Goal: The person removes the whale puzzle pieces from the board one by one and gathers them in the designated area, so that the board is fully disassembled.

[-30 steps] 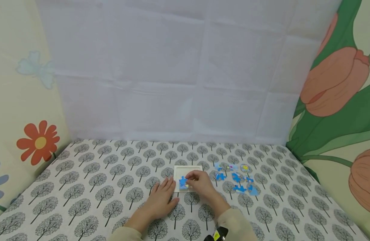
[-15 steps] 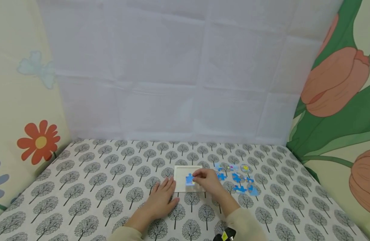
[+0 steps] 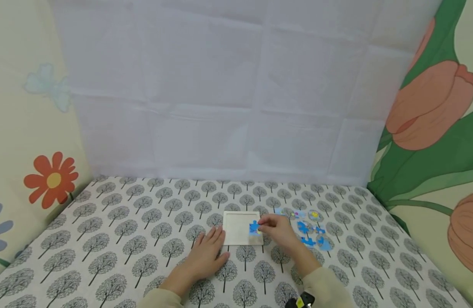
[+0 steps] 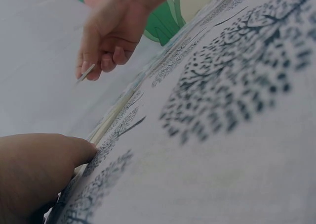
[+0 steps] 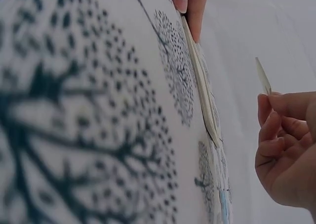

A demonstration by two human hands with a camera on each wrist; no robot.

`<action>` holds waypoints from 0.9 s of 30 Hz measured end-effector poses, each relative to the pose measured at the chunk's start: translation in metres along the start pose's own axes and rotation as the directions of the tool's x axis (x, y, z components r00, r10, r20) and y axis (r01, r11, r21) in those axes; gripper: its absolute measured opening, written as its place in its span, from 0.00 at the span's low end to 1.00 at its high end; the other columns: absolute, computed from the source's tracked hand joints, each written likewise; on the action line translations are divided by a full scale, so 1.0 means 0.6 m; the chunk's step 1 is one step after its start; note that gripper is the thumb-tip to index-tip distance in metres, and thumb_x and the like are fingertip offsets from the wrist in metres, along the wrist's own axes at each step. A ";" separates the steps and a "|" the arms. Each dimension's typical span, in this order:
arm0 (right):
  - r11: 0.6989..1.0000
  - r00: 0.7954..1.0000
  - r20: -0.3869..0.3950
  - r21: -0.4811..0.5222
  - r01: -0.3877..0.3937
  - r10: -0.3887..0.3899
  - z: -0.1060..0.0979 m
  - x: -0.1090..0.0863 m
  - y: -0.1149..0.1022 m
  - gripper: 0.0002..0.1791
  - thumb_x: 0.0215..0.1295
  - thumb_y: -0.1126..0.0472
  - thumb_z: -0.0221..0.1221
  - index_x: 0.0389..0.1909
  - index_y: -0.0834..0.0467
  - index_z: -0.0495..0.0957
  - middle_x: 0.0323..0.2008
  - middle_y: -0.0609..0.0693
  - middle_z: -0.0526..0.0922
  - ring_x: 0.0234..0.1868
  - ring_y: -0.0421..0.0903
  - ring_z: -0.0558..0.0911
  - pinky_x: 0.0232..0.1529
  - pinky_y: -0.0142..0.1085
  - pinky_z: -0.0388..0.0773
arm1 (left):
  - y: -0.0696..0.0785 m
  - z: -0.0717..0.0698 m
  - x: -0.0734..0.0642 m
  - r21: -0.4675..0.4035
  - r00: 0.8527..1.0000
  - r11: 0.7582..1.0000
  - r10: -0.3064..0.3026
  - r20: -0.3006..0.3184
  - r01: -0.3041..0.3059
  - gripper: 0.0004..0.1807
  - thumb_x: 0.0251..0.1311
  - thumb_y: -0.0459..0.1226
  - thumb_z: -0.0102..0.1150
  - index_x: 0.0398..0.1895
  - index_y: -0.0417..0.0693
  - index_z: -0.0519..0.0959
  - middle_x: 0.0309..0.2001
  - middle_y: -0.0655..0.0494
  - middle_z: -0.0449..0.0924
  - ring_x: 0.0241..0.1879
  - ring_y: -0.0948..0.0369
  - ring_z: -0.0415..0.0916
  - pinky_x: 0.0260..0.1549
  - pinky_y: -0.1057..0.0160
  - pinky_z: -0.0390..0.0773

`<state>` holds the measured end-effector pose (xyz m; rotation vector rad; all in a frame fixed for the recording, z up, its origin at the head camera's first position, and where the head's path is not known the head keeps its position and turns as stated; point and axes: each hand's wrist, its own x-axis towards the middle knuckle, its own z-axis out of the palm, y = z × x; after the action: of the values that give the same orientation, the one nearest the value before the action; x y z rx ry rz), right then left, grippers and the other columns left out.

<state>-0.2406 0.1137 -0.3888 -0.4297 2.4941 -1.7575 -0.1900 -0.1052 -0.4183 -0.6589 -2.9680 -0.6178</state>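
Note:
Between thumb and fingers my right hand (image 3: 278, 230) pinches a blue puzzle piece (image 3: 253, 228) above the right side of a shallow, light square frame (image 3: 236, 231). Edge-on in the right wrist view, the thin piece (image 5: 262, 76) is lifted clear of the tabletop. My left hand (image 3: 206, 255) lies flat with straight fingers, fingertips right at the frame's left edge. In the left wrist view the thumb side of that hand (image 4: 44, 159) shows beside the frame's rim.
Several loose puzzle pieces (image 3: 308, 241), mostly blue, lie on the tree-patterned cloth (image 3: 159, 256) right of the frame. One round piece bears a yellow flower (image 3: 315, 214). A white sheet (image 3: 205, 94) hangs behind the table.
My right hand has carried the puzzle piece from the left part of the frame over to its right side. The left hand has stayed in place.

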 end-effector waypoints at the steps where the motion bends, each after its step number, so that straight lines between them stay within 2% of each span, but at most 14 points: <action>1: 1.000 1.000 0.005 -0.003 0.004 -0.004 -0.004 -0.002 0.001 0.04 0.53 0.70 0.57 0.30 0.66 0.76 0.27 0.50 0.77 0.29 0.43 0.75 0.30 0.38 0.75 | 0.000 0.000 0.000 -0.001 1.000 1.000 0.002 0.001 -0.002 0.33 0.58 0.46 0.46 0.60 0.32 0.57 0.62 0.40 0.51 0.62 0.46 0.44 0.56 0.43 0.41; 6: 0.998 0.999 0.026 -0.062 0.023 -0.021 -0.026 -0.010 0.006 0.05 0.55 0.68 0.56 0.32 0.65 0.76 0.26 0.50 0.77 0.27 0.47 0.74 0.26 0.40 0.74 | 0.003 0.001 -0.001 -0.021 1.000 1.000 0.008 0.001 -0.008 0.32 0.59 0.46 0.46 0.60 0.31 0.57 0.61 0.39 0.52 0.61 0.46 0.45 0.56 0.43 0.42; 9: 0.996 1.000 0.016 -0.087 0.006 -0.005 -0.037 -0.011 0.010 0.04 0.55 0.69 0.56 0.31 0.65 0.76 0.26 0.49 0.77 0.27 0.48 0.74 0.25 0.39 0.73 | 0.004 0.000 -0.001 -0.016 1.000 1.000 0.012 -0.005 -0.012 0.32 0.59 0.46 0.46 0.59 0.31 0.57 0.61 0.38 0.52 0.61 0.46 0.45 0.56 0.43 0.42; 17: 0.995 0.998 -0.036 -0.077 -0.062 0.060 -0.059 -0.011 0.025 0.06 0.54 0.68 0.57 0.33 0.65 0.76 0.27 0.49 0.77 0.30 0.48 0.75 0.28 0.38 0.74 | 0.002 0.001 -0.001 -0.002 1.000 1.000 0.018 -0.016 -0.018 0.32 0.59 0.46 0.46 0.59 0.31 0.57 0.61 0.38 0.52 0.61 0.46 0.45 0.56 0.43 0.42; 20: 0.993 0.998 -0.038 -0.097 -0.060 0.057 -0.069 -0.013 0.032 0.05 0.54 0.68 0.57 0.32 0.64 0.76 0.27 0.49 0.77 0.30 0.48 0.75 0.27 0.37 0.73 | 0.004 0.000 -0.002 -0.005 1.000 1.000 0.018 -0.015 -0.019 0.32 0.59 0.45 0.46 0.59 0.31 0.57 0.61 0.38 0.52 0.61 0.46 0.45 0.56 0.43 0.43; 27: 0.997 0.999 -0.028 -0.064 -0.046 0.045 -0.091 -0.017 0.038 0.07 0.52 0.68 0.58 0.32 0.67 0.76 0.27 0.50 0.77 0.29 0.45 0.75 0.30 0.38 0.74 | 0.004 -0.003 -0.002 0.002 1.000 1.000 0.018 -0.020 -0.018 0.32 0.58 0.45 0.47 0.59 0.30 0.58 0.61 0.38 0.52 0.61 0.45 0.46 0.56 0.43 0.43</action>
<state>-0.2463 0.1733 -0.3922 -0.3530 2.5630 -1.6812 -0.1880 -0.1045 -0.4161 -0.6739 -2.9402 -0.6174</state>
